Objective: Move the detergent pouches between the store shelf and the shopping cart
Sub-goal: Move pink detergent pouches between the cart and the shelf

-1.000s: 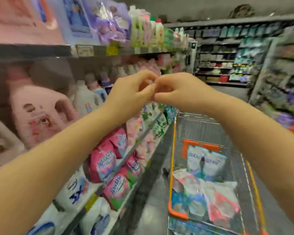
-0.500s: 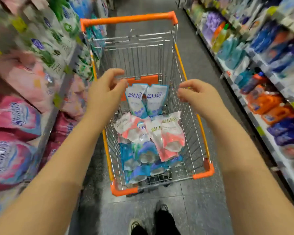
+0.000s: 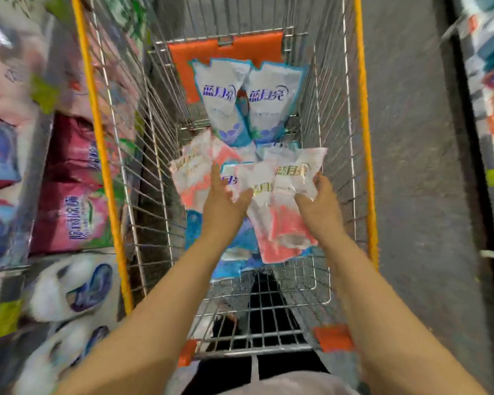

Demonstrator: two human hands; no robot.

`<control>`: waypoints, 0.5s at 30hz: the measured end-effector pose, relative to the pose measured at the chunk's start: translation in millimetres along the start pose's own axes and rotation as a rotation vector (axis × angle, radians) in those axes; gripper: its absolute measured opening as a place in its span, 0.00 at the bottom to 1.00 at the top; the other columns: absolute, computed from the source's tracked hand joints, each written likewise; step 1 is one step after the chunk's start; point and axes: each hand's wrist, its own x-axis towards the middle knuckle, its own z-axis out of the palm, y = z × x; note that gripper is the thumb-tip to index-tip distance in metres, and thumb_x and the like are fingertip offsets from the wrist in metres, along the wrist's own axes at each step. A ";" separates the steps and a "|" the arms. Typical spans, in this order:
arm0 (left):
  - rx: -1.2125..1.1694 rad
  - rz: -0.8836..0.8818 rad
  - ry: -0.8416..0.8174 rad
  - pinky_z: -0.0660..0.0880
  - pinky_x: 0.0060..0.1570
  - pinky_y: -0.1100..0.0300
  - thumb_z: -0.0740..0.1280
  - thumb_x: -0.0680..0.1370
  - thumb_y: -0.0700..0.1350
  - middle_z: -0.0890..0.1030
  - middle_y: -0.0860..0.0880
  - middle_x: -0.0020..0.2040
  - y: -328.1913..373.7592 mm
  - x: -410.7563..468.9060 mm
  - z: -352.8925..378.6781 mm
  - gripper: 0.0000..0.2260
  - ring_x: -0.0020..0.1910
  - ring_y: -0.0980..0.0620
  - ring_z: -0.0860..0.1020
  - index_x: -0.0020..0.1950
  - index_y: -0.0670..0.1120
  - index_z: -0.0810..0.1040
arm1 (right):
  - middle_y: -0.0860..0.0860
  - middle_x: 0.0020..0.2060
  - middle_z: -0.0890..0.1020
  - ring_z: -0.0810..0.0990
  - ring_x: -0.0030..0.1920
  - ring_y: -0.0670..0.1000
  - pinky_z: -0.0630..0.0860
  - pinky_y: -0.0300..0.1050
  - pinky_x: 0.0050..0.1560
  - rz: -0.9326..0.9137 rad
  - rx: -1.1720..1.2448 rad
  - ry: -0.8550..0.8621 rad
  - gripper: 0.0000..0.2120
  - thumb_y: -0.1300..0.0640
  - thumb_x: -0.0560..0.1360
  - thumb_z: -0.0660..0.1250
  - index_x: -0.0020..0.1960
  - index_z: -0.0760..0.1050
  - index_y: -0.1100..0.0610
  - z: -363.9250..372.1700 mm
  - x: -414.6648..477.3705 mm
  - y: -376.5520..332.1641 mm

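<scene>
Left forearm [image 3: 154, 309] and right forearm [image 3: 382, 295]: bare, extended forward and downward, converging slightly toward the wrists. Both wrists are straight.

Left grip [image 3: 223, 203]: back of hand uppermost, fingers [image 3: 216, 175] straight and spread forward, thumb angled toward the right. Fingertip contact cannot be confirmed because of motion blur.

Right grip [image 3: 321, 206]: palm turned inward, thumb raised along the right edge of a detergent pouch [image 3: 285, 223], fingers curled onto its face, pinching it.

The two grips are near each other, not touching.
</scene>
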 end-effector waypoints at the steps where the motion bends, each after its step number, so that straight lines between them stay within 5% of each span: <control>1: -0.009 -0.012 -0.019 0.66 0.54 0.64 0.67 0.77 0.45 0.67 0.43 0.71 0.4 4.1 11.3 0.37 0.66 0.45 0.71 0.77 0.49 0.46 | 0.54 0.65 0.74 0.74 0.63 0.57 0.68 0.42 0.52 0.036 0.011 -0.010 0.28 0.57 0.75 0.65 0.73 0.60 0.55 3.1 4.1 6.5; 8: 0.098 -0.089 -0.186 0.66 0.61 0.58 0.66 0.77 0.48 0.68 0.43 0.71 -3.3 26.0 72.2 0.38 0.67 0.45 0.71 0.77 0.49 0.44 | 0.56 0.66 0.73 0.75 0.62 0.58 0.71 0.47 0.57 0.259 0.053 -0.074 0.38 0.51 0.75 0.67 0.76 0.50 0.56 24.0 24.5 34.2; 15: 0.089 -0.175 -0.157 0.67 0.59 0.58 0.64 0.77 0.49 0.71 0.49 0.69 -5.0 29.6 94.6 0.32 0.66 0.48 0.71 0.77 0.48 0.51 | 0.54 0.53 0.81 0.79 0.48 0.55 0.72 0.43 0.43 0.301 0.090 -0.044 0.26 0.47 0.69 0.72 0.62 0.70 0.57 21.8 33.7 35.6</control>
